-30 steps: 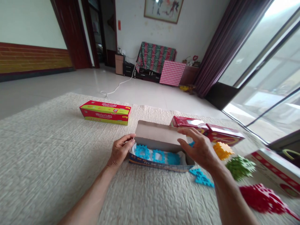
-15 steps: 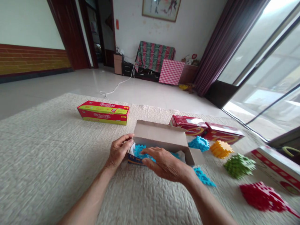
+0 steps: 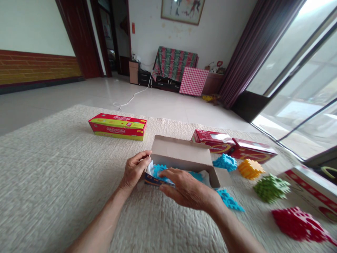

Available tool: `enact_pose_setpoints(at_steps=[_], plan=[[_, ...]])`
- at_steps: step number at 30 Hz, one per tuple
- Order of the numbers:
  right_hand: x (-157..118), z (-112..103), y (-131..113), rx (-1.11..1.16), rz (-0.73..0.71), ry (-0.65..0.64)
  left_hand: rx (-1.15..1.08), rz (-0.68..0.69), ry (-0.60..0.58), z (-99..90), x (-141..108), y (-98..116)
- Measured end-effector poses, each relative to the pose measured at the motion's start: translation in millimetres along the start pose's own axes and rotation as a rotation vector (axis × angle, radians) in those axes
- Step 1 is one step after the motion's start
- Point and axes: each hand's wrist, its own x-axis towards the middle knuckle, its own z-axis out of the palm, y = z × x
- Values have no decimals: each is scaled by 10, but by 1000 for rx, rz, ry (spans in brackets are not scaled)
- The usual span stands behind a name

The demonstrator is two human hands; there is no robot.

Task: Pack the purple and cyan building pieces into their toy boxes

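Observation:
An open cardboard box [image 3: 184, 160] with its lid raised sits on the mat in front of me. Inside lie blue toothed plastic building pieces [image 3: 158, 170] and some white wrapping. My left hand [image 3: 135, 170] pinches the box's left end between thumb and fingers. Over the blue pieces, my right hand [image 3: 184, 188] reaches in with its fingers stretched out, touching them, and its thumb apart near the front wall. Its palm hides part of the contents. Beside the box's right front corner is another blue toothed piece [image 3: 229, 201].
Stacks of blue [image 3: 225, 162], yellow [image 3: 251, 169], green [image 3: 271, 188] and red pieces [image 3: 301, 224] stand to the right. Two dark red boxes [image 3: 213, 141] lie behind them, a white-and-red box [image 3: 313, 189] at far right. A red-yellow box [image 3: 118, 127] rests at back left.
My right hand has lowered slightly over the blue pieces in the box. The left hand keeps its hold on the box's end. The view has shifted a little.

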Motion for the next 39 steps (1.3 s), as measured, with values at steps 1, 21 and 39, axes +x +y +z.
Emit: enact_pose_setpoints(at_steps=[1,21,39], plan=[[0,3,-1,4,3,-19,-2,-2,0,1,-2,1],[-154,-353,111,53,24,154,1,-10,20,-2,-5,-5],[-1030,-660,1643,-184,607,349,21,-62,46,-71,48,-136]])
